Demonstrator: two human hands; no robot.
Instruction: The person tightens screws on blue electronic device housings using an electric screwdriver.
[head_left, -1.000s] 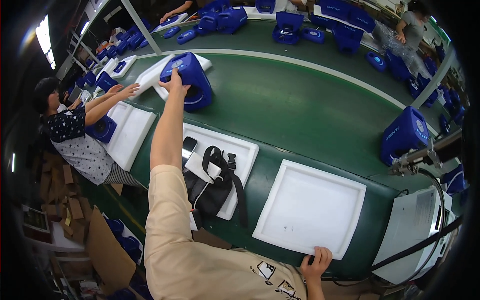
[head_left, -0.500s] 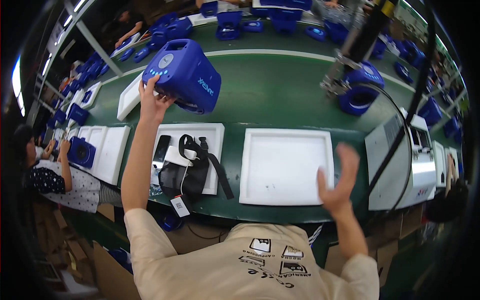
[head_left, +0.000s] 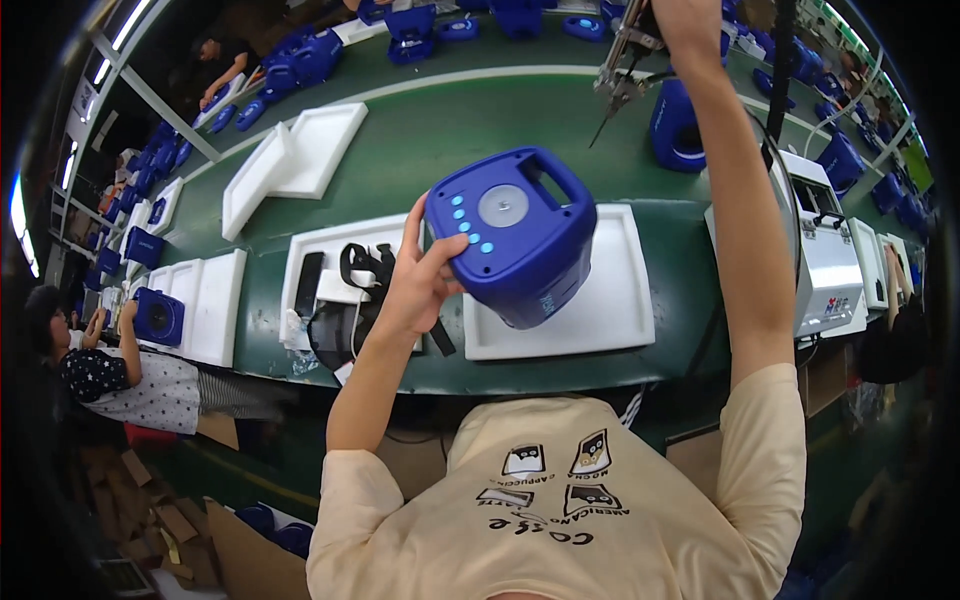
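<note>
My left hand holds a blue portable speaker by its left side, thumb near a row of light-blue round buttons. The speaker has a carrying handle and a silver disc on its upturned end; it is tilted over a white foam tray. At the top edge, my right hand is closed around a hanging power screwdriver, whose thin bit points down over the green bench. The frame's edge cuts off part of that hand.
Left of the speaker, another foam tray holds a phone, a black bag and straps. Foam pieces lie farther back. A second blue speaker stands beyond the grey metal machine. A co-worker sits at left.
My left hand has brought the speaker nearer and to the right, over the foam tray. My right hand has reached up from beside the tray and taken the screwdriver.
</note>
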